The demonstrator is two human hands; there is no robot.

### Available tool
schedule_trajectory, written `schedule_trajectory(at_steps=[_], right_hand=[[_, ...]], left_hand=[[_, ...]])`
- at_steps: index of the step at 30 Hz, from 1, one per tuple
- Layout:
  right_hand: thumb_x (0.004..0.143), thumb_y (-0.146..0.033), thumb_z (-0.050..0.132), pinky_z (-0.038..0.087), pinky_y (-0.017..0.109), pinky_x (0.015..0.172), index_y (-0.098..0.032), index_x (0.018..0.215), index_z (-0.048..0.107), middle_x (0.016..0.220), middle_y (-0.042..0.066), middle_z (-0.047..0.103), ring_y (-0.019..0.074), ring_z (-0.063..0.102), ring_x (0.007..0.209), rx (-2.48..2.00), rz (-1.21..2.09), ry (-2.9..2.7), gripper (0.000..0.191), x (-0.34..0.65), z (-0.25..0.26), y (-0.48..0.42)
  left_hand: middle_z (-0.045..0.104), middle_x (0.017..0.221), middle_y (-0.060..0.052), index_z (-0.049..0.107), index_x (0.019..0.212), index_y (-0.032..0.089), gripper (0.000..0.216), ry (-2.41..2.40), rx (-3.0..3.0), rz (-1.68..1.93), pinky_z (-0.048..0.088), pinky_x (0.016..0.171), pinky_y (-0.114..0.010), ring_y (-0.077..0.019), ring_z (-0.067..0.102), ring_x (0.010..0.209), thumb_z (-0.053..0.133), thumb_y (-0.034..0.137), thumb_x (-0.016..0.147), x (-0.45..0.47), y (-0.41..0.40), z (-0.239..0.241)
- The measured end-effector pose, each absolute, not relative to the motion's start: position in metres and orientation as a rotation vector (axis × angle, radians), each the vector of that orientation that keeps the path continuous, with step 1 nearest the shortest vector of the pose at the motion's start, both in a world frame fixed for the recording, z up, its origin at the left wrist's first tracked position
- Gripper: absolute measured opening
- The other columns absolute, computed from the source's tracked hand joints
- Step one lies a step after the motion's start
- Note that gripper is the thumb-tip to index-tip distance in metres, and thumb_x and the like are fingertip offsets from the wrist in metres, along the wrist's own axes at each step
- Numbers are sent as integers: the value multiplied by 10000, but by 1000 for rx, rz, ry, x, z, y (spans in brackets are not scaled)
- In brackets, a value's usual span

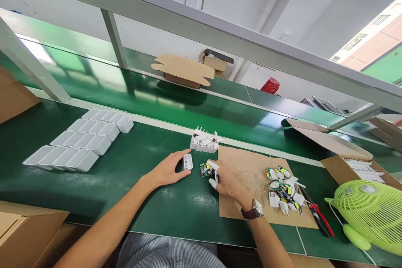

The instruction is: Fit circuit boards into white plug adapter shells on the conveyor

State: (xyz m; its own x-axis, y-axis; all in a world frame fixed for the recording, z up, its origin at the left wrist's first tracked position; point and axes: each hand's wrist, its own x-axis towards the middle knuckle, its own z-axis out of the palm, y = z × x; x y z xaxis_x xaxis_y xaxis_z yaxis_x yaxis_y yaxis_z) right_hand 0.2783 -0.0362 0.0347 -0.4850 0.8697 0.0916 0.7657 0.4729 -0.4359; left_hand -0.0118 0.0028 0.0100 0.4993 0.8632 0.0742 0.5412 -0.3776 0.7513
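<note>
My left hand [168, 170] grips a small white charger housing [187, 161] that stands on the green bench mat [132, 176]. My right hand [226, 180], with white finger cots on two fingertips and a wristwatch, pinches a small circuit board [206, 169] lying just right of the housing. Behind both hands sits a short row of white housings [204, 142] with plug parts in them. A pile of circuit boards and white plug parts [284, 188] lies on the cardboard sheet [251, 167] to the right.
Rows of empty white housings [81, 138] stand at the left. Red-handled cutters [317, 213] and a green fan [367, 211] are at the right, with open cartons [351, 163] behind. A cardboard box [184, 71] rests on the far conveyor. Another carton [25, 226] is near left.
</note>
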Motion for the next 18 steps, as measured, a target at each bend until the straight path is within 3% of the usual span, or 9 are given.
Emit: schedule_trajectory(at_steps=[5,11,15,18], right_hand=[[834,-138,625,580,471,981,-248,1407,553,1265,109,665,278,651,1149,-1361,582,-2318,588,283,27,-32],[887,-165,584,583,425,1008,-305,1427,493,1362,90,579,241,612,1223,-1190,607,-2085,565,256,46,-22],[878,-153,572,618,357,936,-286,1394,532,1336,102,566,220,628,1192,-1071,610,-2012,534,235,51,-10],[875,-142,574,619,371,949,-270,1420,515,1366,121,562,228,632,1197,-1083,613,-1960,563,230,42,-6]], left_hand=[[536,1512,-95,326,1573,285,779,1101,2055,647,473,1118,-459,-309,555,1341,696,394,896,-9,3,8],[539,1487,-117,282,1585,274,859,1066,2027,691,456,1138,-519,-327,553,1323,727,318,851,-8,3,4],[542,1485,-111,230,1593,273,865,956,1979,815,447,1165,-475,-282,551,1344,647,173,841,-8,3,1],[590,1372,-117,273,1566,251,821,1038,1988,915,503,1096,-463,-267,605,1247,650,174,842,-6,5,-2]])
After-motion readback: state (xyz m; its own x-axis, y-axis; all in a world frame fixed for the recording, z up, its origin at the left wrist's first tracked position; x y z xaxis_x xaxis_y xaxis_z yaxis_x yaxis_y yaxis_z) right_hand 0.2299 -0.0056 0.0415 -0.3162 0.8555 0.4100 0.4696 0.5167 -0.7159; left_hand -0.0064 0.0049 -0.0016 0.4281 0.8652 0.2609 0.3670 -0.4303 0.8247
